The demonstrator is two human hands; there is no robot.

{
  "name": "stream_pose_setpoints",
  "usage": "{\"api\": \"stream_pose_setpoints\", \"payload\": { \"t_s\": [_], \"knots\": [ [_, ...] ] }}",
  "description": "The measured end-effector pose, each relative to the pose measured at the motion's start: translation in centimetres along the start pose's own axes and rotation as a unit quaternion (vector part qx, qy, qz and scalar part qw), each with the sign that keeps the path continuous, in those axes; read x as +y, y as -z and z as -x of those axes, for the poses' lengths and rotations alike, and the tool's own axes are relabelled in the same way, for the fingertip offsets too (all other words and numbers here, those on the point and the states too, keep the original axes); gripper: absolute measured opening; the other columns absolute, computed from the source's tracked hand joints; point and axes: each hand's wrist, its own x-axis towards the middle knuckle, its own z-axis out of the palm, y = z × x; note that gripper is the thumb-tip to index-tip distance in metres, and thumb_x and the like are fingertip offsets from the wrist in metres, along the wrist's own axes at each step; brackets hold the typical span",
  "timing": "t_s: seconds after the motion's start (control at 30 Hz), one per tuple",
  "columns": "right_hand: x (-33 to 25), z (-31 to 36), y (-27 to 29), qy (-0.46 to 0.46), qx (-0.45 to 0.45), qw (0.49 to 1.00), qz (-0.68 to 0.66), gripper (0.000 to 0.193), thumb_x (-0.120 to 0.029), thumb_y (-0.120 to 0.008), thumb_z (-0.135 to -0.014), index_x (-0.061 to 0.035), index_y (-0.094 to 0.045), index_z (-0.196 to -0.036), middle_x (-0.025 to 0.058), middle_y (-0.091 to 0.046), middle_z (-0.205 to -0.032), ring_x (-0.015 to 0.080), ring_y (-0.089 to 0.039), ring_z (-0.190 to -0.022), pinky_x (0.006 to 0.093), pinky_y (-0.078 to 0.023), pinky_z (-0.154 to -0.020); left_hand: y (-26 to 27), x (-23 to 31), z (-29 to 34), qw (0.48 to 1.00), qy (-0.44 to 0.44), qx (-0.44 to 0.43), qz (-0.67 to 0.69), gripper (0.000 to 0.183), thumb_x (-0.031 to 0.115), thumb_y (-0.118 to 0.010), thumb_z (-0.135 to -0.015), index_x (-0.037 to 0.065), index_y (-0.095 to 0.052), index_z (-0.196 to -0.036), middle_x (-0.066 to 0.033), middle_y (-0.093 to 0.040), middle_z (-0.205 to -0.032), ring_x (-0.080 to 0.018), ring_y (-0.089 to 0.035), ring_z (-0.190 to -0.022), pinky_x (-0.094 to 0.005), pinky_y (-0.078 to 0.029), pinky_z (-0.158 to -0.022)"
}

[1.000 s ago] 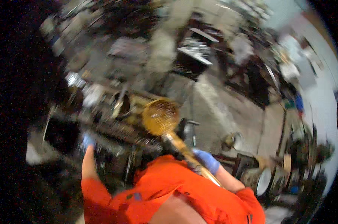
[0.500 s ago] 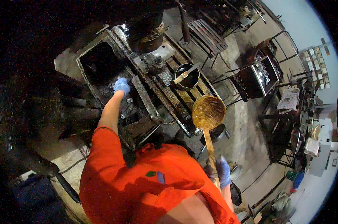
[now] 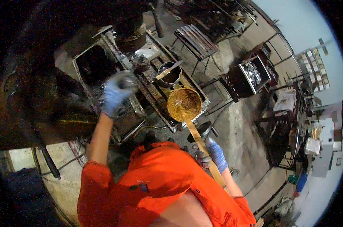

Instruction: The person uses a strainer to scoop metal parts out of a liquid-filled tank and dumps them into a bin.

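Note:
In a blue glove, my left hand (image 3: pixel 116 94) is raised over the near part of a dark metal trough (image 3: pixel 77 68). Motion smears its fingers, and a grey patch at their end may be dirty glove or something held. My right hand (image 3: pixel 213 155), gloved in blue with grimy grey fingers, is closed around the flat wooden handle (image 3: pixel 197 136) of a round woven basket scoop (image 3: pixel 184 99). The scoop's bowl faces up and shows nothing inside. It hangs over the near right corner of a slatted metal bench (image 3: pixel 152 92).
On the bench stands a dark pot (image 3: pixel 171 79) with a wooden-handled blade (image 3: pixel 169 70) across its rim. A dark drum (image 3: pixel 130 38) stands behind. To the right are a slatted stand (image 3: pixel 196 41) and a metal bin of silvery pieces (image 3: pixel 254 73). A round dark disc (image 3: pixel 200 132) lies below the scoop.
My left hand has risen from the trough and come nearer. My right hand and the scoop have shifted left and slightly up in the picture, as the whole view has shifted too.

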Motion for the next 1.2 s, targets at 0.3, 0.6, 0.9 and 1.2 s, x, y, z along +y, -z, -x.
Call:
{"api": "stream_pose_setpoints", "payload": {
  "t_s": [0.3, 0.6, 0.9, 1.2],
  "knots": [
    [-0.9, -0.1, -1.4, -0.061, -0.104, 0.993, -0.016, 0.055, -0.053, -0.050, -0.079, -0.0011, -0.048, -0.096, -0.0004, -0.042, -0.053, 0.0057, -0.032, -0.033, 0.0196, -0.027, -0.028, -15.0, 3.0, 3.2, 0.874, -0.126, -0.321, -0.343, 0.037, 0.024, -0.065, -0.062, 0.012, -0.062, -0.097, -0.0198, -0.045, -0.116, -0.0338, -0.055, -0.089, -0.0385, -0.047, -0.076],
    [-1.6, -0.1, -1.5, -0.026, -0.076, 0.996, -0.029, 0.053, -0.052, -0.048, -0.082, -0.0002, -0.050, -0.094, -0.0022, -0.038, -0.053, 0.0038, -0.031, -0.033, 0.0177, -0.027, -0.027, 0.9, -1.0, -4.3, 0.915, -0.086, 0.134, -0.370, 0.034, 0.021, -0.062, -0.072, 0.008, -0.060, -0.103, -0.0137, -0.061, -0.099, -0.0261, -0.059, -0.090, -0.0319, -0.046, -0.080],
    [-1.2, -0.4, -0.7, -0.060, -0.091, 0.989, -0.100, 0.054, -0.053, -0.047, -0.080, -0.0030, -0.052, -0.100, 0.0004, -0.043, -0.057, 0.0093, -0.034, -0.037, 0.0250, -0.030, -0.030, 9.0, -16.6, -9.3, 0.620, 0.269, -0.249, -0.693, 0.045, 0.023, -0.061, -0.072, 0.015, -0.052, -0.115, -0.0137, -0.047, -0.123, -0.0334, -0.051, -0.107, -0.0418, -0.045, -0.085],
    [-0.8, 0.4, -2.4, -0.036, 0.008, 0.996, -0.086, 0.057, -0.056, -0.050, -0.077, -0.0032, -0.053, -0.097, 0.0015, -0.042, -0.056, 0.0107, -0.033, -0.037, 0.0252, -0.029, -0.031, 9.2, -26.8, -7.1, 0.688, 0.340, -0.051, -0.640, 0.057, 0.036, -0.054, -0.078, 0.013, -0.035, -0.127, -0.0203, -0.044, -0.122, -0.0362, -0.049, -0.107, -0.0428, -0.041, -0.088]
  ]
}}
